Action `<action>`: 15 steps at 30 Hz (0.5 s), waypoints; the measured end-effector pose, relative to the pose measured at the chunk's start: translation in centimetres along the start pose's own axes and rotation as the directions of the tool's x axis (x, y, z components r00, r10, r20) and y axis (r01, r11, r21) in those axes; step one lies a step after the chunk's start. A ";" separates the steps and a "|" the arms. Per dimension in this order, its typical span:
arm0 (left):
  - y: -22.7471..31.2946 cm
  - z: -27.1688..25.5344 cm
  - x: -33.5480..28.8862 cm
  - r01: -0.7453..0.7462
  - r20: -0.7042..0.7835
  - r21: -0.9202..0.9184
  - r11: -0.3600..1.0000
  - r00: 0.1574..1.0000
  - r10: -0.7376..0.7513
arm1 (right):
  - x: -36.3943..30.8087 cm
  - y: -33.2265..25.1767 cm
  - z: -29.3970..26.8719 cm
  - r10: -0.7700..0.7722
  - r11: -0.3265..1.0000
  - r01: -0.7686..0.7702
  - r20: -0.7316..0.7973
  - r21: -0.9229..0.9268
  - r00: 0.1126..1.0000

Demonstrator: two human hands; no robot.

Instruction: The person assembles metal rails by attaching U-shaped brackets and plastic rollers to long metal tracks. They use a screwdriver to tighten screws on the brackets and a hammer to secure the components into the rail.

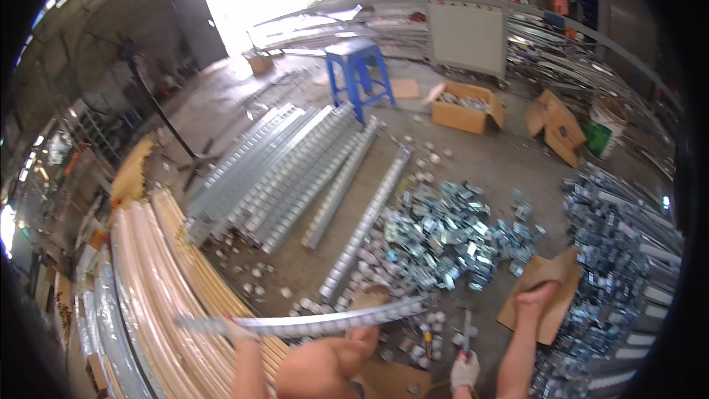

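My left hand (242, 331), which looks gloved, grips a long silvery slotted metal rail (317, 323) near its left end. The rail lies crosswise in front of me, passing over my bent leg. My right hand (465, 371), in a white glove, is closed around a screwdriver (467, 329) with a thin shaft pointing away from me; a bit of red shows at its handle. Right of the rail's far end, the screwdriver stays apart from it. Another slotted rail (365, 225) lies on the floor just beyond. Small white round pieces (436, 325) are scattered between my hands.
Shiny metal brackets (450, 233) form a heap ahead; more pieces (605, 303) pile up at right. Stacked rails (295, 166) lie left of centre, beside wrapped long profiles (159, 281). Behind stand a blue stool (354, 48) and a cardboard box (461, 114). My foot rests on cardboard (550, 318).
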State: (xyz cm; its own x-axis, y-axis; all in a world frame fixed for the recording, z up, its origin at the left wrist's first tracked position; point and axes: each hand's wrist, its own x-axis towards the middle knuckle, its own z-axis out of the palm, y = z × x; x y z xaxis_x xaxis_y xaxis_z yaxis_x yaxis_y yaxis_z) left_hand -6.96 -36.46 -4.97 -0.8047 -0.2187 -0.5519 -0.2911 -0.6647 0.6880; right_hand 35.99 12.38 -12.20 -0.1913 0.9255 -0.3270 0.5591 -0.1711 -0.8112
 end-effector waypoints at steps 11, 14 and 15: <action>25.5 41.9 -23.9 -0.778 0.853 0.003 0.628 0.330 0.405 | 2.5 -0.4 -1.6 -0.026 0.921 0.084 0.156 -0.380 0.987; 23.5 45.1 -29.8 -0.853 0.932 0.043 0.520 0.222 0.286 | 0.8 -1.9 -0.5 -0.017 0.867 0.086 0.142 -0.491 0.990; 21.9 45.7 -30.7 -0.868 0.950 0.084 0.490 0.218 0.223 | 0.0 -3.0 -0.2 -0.071 0.814 0.128 0.121 -0.567 0.990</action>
State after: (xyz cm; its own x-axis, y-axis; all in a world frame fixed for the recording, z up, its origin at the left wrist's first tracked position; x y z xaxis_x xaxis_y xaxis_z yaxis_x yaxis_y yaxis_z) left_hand -12.28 -11.66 48.59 -0.7322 0.4823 0.4809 0.5119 -0.0761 0.8557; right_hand 34.50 13.00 -9.67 -0.3269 0.8873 -0.3253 0.8881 0.1708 -0.4267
